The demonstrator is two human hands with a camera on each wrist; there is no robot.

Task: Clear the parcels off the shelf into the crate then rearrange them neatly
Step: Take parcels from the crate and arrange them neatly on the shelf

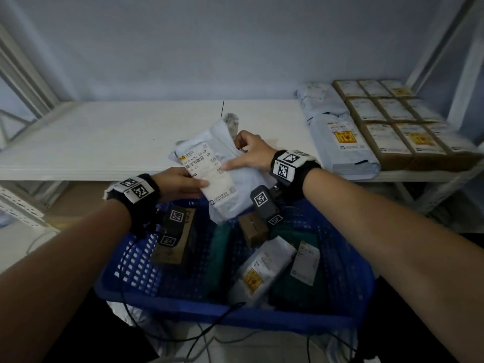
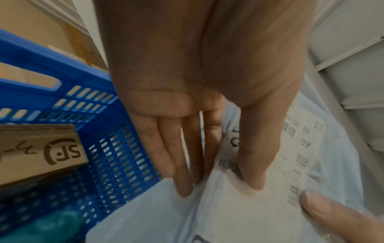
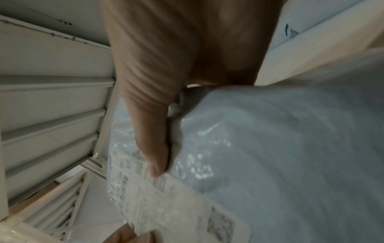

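My left hand (image 1: 180, 180) pinches the near left edge of a pale blue poly mailer (image 1: 222, 169), thumb flat on top of its white shipping label (image 1: 207, 169) and the fingers tucked beneath; the left wrist view shows those fingers (image 2: 176, 156) lying straight under the bag's edge while the thumb presses into the label. My right hand (image 1: 248, 153) grips the same mailer along its far right edge, thumb stretched across the face to the label's corner and the other fingers curled round the crumpled top of the bag; in the right wrist view the thumb (image 3: 153, 139) lies on the plastic just where the label begins. I hold the mailer tilted between both hands, above the far rim of the blue crate (image 1: 235, 318) and level with the front edge of the white shelf (image 1: 104, 137). Inside the crate I see a brown cardboard box (image 1: 178, 239) printed with a courier logo against the left wall, a smaller brown box (image 1: 252, 230) near the middle, dark green bags (image 1: 218, 258) lying on the floor of it, and two white labelled packets (image 1: 264, 268) leaning toward the right side. On the right end of the shelf, a stack of pale blue mailers (image 1: 340, 142) lies just beside a neat grid of brown boxes (image 1: 387, 116), touching side by side. Black cables (image 1: 167, 334) trail across the crate's near rim.
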